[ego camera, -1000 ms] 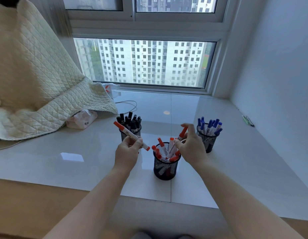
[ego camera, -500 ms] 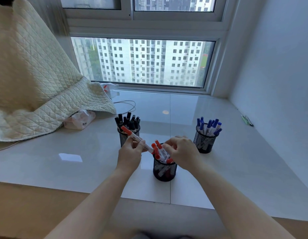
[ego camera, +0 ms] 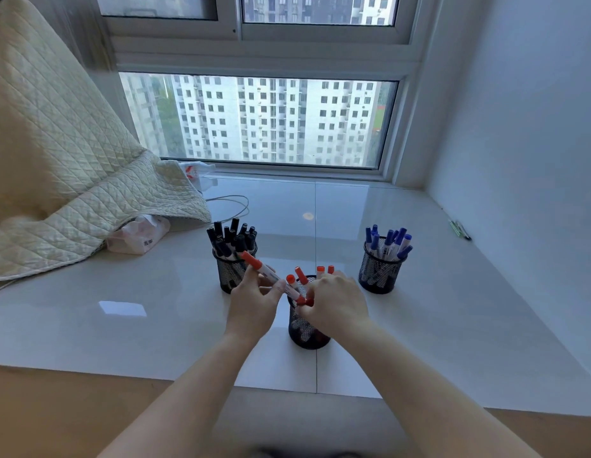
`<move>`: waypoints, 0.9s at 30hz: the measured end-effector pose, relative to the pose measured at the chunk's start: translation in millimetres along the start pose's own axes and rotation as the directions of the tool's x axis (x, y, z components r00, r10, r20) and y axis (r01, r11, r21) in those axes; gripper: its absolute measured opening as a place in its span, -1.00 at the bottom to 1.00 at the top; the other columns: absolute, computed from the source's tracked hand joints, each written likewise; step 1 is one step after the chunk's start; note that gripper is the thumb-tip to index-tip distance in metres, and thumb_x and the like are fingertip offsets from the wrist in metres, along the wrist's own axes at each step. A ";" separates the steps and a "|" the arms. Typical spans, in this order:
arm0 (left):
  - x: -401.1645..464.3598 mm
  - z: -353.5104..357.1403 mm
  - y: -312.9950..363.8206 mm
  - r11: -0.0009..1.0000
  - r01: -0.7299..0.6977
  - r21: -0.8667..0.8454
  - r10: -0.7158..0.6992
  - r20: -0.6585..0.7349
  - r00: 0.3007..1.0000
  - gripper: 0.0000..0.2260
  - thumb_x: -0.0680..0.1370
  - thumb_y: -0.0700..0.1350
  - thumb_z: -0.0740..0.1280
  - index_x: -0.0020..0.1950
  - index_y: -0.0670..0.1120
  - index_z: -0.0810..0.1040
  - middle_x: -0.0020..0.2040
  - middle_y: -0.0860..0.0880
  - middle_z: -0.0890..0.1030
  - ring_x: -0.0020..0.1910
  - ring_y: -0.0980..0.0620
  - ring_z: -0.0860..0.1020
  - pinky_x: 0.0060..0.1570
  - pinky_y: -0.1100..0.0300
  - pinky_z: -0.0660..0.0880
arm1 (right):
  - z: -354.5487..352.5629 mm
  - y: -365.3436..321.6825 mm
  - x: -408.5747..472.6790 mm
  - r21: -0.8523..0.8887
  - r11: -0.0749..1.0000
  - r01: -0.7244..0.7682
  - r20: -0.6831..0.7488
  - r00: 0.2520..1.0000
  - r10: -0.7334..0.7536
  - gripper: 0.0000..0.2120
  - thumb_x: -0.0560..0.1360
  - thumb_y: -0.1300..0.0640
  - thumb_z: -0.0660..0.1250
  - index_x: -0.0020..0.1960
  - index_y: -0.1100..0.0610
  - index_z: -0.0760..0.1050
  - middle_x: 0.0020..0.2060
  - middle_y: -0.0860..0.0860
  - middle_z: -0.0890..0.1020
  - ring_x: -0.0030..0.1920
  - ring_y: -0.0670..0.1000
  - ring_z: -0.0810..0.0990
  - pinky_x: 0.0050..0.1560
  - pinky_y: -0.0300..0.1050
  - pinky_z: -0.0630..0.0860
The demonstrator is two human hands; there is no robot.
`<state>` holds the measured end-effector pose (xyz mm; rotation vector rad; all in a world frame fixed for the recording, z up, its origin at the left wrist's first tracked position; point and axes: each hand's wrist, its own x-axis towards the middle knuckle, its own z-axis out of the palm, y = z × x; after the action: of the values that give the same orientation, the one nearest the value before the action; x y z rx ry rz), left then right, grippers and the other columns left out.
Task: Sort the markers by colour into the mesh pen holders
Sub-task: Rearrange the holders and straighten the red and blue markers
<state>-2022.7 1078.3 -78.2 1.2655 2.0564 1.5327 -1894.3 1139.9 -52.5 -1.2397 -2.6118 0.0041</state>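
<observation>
Three black mesh holders stand on the white sill. The left holder (ego camera: pixel 230 274) carries black markers (ego camera: pixel 233 236), the right holder (ego camera: pixel 378 274) blue markers (ego camera: pixel 388 242), and the near middle holder (ego camera: pixel 308 332) red markers (ego camera: pixel 300 275). My left hand (ego camera: pixel 254 307) pinches a red-capped white marker (ego camera: pixel 266 271), tilted with its lower end over the middle holder's rim. My right hand (ego camera: pixel 335 305) lies on top of that holder, fingers curled round red markers there. It hides most of the holder's mouth.
A cream quilt (ego camera: pixel 72 180) drapes over the sill's left side, with a tissue pack (ego camera: pixel 139 235) under its edge and a grey cable (ego camera: pixel 236 206) behind. Two pens (ego camera: pixel 459 229) lie by the right wall. The wooden front edge (ego camera: pixel 89 408) runs below.
My right hand came down with its red marker onto the middle holder. My left hand moved right and lowered its marker's end toward the same holder.
</observation>
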 end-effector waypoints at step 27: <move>4.3 25.5 18.4 0.930 -0.027 0.367 -0.026 0.139 0.990 -0.67 0.45 0.21 0.32 0.01 -0.01 0.51 -0.06 0.04 0.49 -0.12 0.10 0.51 -0.19 0.23 0.40 | -27.8 51.5 -21.2 0.823 0.563 -0.079 -0.219 0.870 0.442 -0.86 0.51 0.05 0.28 -0.23 -0.08 0.44 -0.41 -0.15 0.56 -0.35 -0.16 0.54 -0.27 -0.24 0.46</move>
<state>-1999.4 1098.8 -71.0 1.4536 2.3185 1.0470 -1835.9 1153.7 -36.0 -1.0902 -1.6599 0.8034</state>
